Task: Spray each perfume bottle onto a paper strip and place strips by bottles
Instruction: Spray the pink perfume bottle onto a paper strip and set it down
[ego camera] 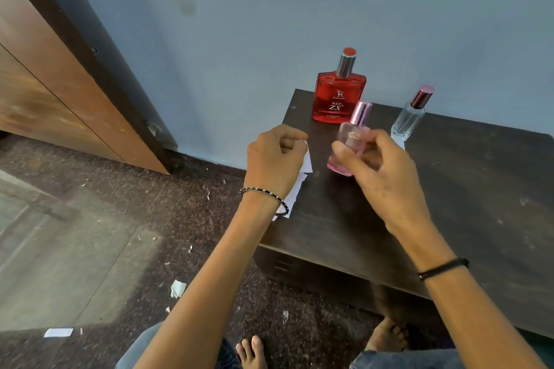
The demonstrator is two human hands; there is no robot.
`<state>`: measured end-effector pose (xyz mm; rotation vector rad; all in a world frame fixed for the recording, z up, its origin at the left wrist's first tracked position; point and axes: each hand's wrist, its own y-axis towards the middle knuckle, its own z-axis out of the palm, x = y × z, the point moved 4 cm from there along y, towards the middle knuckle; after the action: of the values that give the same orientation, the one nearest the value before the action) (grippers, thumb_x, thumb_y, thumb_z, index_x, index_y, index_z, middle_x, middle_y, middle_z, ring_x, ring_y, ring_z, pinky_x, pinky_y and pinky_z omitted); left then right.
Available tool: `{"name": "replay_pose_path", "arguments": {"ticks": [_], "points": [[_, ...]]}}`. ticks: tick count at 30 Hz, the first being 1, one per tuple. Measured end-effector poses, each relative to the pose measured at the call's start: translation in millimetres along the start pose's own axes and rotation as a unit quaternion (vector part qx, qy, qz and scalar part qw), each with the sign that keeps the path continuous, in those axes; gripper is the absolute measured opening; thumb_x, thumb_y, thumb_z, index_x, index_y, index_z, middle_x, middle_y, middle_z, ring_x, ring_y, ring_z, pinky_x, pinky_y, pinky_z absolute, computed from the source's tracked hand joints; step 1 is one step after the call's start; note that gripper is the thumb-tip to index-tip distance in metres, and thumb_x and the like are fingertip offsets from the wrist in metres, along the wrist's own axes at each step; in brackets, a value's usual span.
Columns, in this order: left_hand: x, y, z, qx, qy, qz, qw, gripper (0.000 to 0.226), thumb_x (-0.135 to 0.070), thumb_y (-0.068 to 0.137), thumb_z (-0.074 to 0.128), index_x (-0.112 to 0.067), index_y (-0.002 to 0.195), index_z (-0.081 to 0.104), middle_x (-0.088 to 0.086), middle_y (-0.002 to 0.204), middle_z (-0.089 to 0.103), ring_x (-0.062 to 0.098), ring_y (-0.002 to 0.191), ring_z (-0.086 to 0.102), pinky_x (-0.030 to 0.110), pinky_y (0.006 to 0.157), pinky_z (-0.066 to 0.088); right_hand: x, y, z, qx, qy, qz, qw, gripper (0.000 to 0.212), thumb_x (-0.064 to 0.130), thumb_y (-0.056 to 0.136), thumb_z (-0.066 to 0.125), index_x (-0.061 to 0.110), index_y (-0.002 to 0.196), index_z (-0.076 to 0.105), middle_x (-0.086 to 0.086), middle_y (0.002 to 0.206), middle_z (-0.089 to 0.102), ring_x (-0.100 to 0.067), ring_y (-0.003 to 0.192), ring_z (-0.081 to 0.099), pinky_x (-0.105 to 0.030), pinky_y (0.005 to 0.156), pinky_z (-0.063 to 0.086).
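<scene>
In the head view, three perfume bottles are counted on a dark table [449,204] set against a blue-grey wall [269,9]. A red bottle [338,99] is stood upright at the back edge, at twelve o'clock from the hands, and is capped in silver with a red top. "RED ZX" is read on its face; the smaller lines above and below cannot be made out. A clear bottle [407,123] with a dark pink cap is stood at two o'clock from the hands, and one paper strip [400,142] is seen at its foot, touching it.

The third, a pink bottle [349,144] with its pale pink cap on, is gripped low on its body by the right hand [380,177], fingers and thumb curled round it. It is tilted, with the cap leaning to one o'clock. Whether its base touches the table cannot be told. A gold mark on its face is too blurred to read.

White paper [299,186] is pinched by the left hand [275,159], whose fingers are curled tight, and hangs toward six o'clock over the table's left edge. How many strips are held cannot be told.

One beaded bangle [263,196] is worn on the left wrist and one black band [443,268] on the right. Two bare feet [251,350] are seen at six o'clock. Several paper scraps [178,288] are scattered over the speckled floor [120,189] at seven o'clock, and a wooden door [45,84] is seen at ten o'clock.
</scene>
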<state>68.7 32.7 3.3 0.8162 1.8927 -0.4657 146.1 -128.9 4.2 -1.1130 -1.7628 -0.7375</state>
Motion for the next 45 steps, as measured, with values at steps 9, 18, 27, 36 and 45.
{"name": "replay_pose_path", "arguments": {"ticks": [9, 18, 27, 36, 45], "points": [[-30, -10, 43, 0.078, -0.002, 0.085, 0.993, 0.017, -0.015, 0.095, 0.062, -0.021, 0.104, 0.075, -0.011, 0.091, 0.071, -0.002, 0.082, 0.065, 0.004, 0.073, 0.049, -7, -27, -20, 0.1, 0.272, 0.057, 0.955, 0.02, 0.019, 0.1, 0.054, 0.017, 0.12, 0.058, -0.005, 0.094, 0.076, -0.021, 0.062, 0.06, -0.021, 0.042, 0.039], [-44, -17, 65, 0.106, -0.164, 0.009, 0.981, 0.032, -0.044, 0.091, 0.069, -0.014, 0.089, 0.081, 0.006, 0.083, 0.078, 0.025, 0.087, 0.074, 0.044, 0.088, 0.06, -13, -25, -30, 0.105, 0.238, 0.073, 0.963, 0.027, 0.043, 0.094, 0.06, 0.019, 0.107, 0.063, -0.002, 0.075, 0.067, -0.015, 0.052, 0.053, -0.022, 0.047, 0.044], [-44, -9, 67, 0.079, -0.207, -0.009, 0.975, 0.024, -0.033, 0.091, 0.073, -0.011, 0.088, 0.082, 0.01, 0.085, 0.08, 0.022, 0.085, 0.076, 0.031, 0.08, 0.061, -18, -23, -37, 0.102, 0.139, 0.022, 0.985, 0.027, 0.048, 0.092, 0.063, 0.024, 0.105, 0.062, -0.004, 0.072, 0.067, -0.01, 0.048, 0.054, -0.02, 0.049, 0.047], [-38, -2, 63, 0.078, -0.285, -0.085, 0.952, 0.033, -0.035, 0.092, 0.07, -0.004, 0.096, 0.08, 0.015, 0.092, 0.08, 0.032, 0.095, 0.076, 0.037, 0.085, 0.062, -11, -18, -45, 0.114, 0.352, 0.035, 0.928, 0.027, 0.02, 0.086, 0.066, 0.017, 0.113, 0.069, -0.012, 0.097, 0.076, -0.019, 0.059, 0.062, -0.023, 0.042, 0.043], [-39, -4, 67, 0.078, -0.293, -0.091, 0.949, 0.029, -0.031, 0.091, 0.073, -0.004, 0.096, 0.081, 0.018, 0.093, 0.079, 0.027, 0.086, 0.076, 0.035, 0.08, 0.062, -17, -15, -37, 0.16, 0.376, 0.061, 0.911, 0.038, 0.034, 0.094, 0.056, 0.046, 0.129, 0.063, 0.005, 0.087, 0.064, -0.011, 0.069, 0.055, -0.025, 0.052, 0.043]]}}
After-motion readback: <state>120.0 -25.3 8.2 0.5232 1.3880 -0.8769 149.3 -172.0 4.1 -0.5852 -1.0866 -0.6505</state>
